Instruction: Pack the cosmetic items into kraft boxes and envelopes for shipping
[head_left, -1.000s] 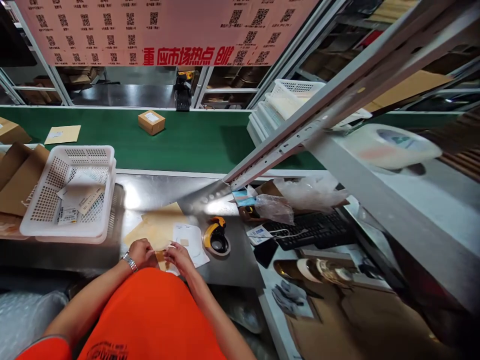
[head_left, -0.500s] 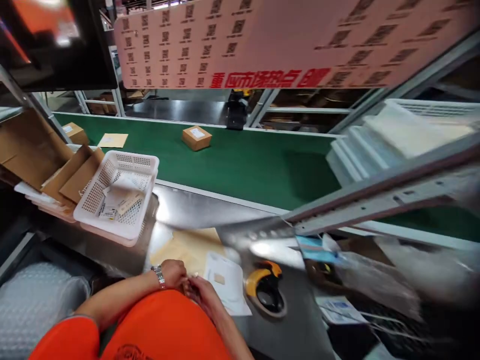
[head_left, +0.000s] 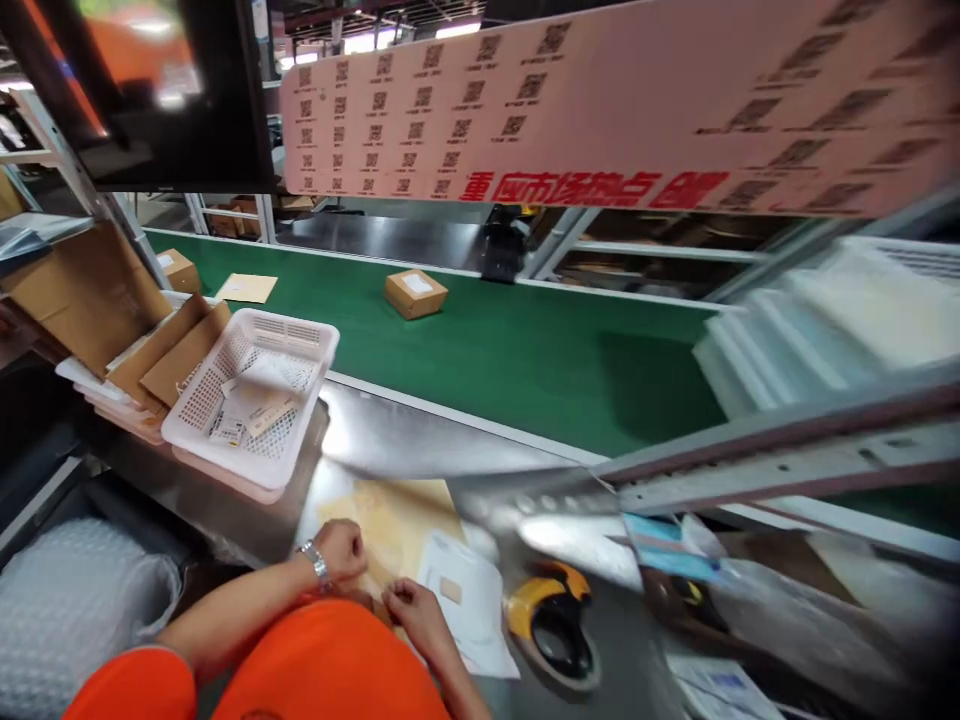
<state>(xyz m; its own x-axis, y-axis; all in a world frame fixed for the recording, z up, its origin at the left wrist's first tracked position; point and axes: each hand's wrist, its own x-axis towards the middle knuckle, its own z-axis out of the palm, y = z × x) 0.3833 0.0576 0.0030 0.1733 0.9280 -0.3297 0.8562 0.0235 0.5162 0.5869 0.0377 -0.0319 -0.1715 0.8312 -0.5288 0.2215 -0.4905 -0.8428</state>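
My left hand (head_left: 341,551), with a metal watch on the wrist, rests fingers curled on a tan envelope (head_left: 394,525) lying on the steel bench. Just to its right, my right hand (head_left: 411,608) is closed at the bench's near edge, next to a white label sheet (head_left: 465,600). A small brownish piece shows between the two hands, but I cannot tell which hand grips it. My orange shirt hides the lower parts of both hands. A yellow and black tape dispenser (head_left: 551,625) lies to the right of the sheet.
A white perforated basket (head_left: 307,335) holding paper slips stands at the left, beside flattened cardboard (head_left: 90,290). The green conveyor belt (head_left: 525,350) carries a small box (head_left: 415,293) and a flat envelope (head_left: 246,288). Bubble wrap (head_left: 67,600) lies lower left. A metal rail (head_left: 787,450) crosses at right.
The camera has swung left and up, bringing the basket and cardboard toward the centre. My hands stay together at the bench edge, the right one now slightly lower.
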